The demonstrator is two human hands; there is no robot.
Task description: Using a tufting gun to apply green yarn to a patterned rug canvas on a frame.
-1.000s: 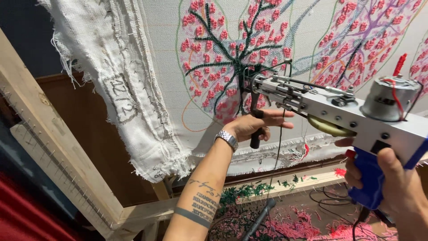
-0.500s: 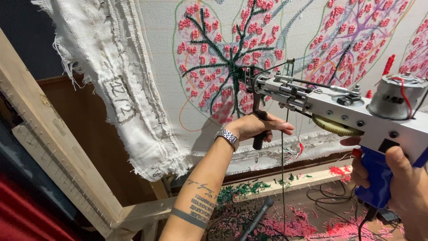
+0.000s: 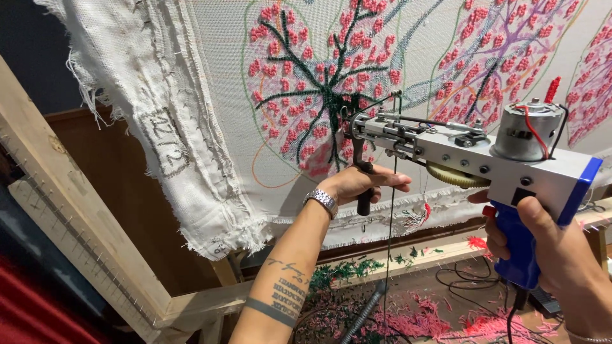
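The tufting gun point(image 3: 472, 156) is held up against the stretched cloth point(image 3: 421, 83), its front end meeting the dark green stem lines at the middle of the pink and green leaf pattern point(image 3: 322, 89). It has a grey metal body, a round motor point(image 3: 528, 130) with red wires on top near its back, a yellow gear under the body, and a blue grip point(image 3: 519, 245) below the rear.

The right hand point(image 3: 554, 255) is wrapped around the blue grip, with one finger lying forward by a red trigger. The left hand point(image 3: 360, 183) is closed around the black front handle point(image 3: 363, 188) that hangs under the gun's nose; a silver watch point(image 3: 320, 202) sits on that wrist and dark tattoos mark the forearm. A thin dark yarn point(image 3: 390, 255) runs down from the gun's front, past the left hand.

The cloth hangs on a slanted wooden frame point(image 3: 76, 229), whose left beam carries a strip of small nails. The cloth's left and lower edges are frayed and bunched, with dark handwriting on the left fold. More pink leaf shapes fill the cloth toward its upper right corner. Below the frame's bottom rail, pink and green yarn scraps point(image 3: 414, 312) litter the floor, with black cables point(image 3: 465, 280) lying among them.
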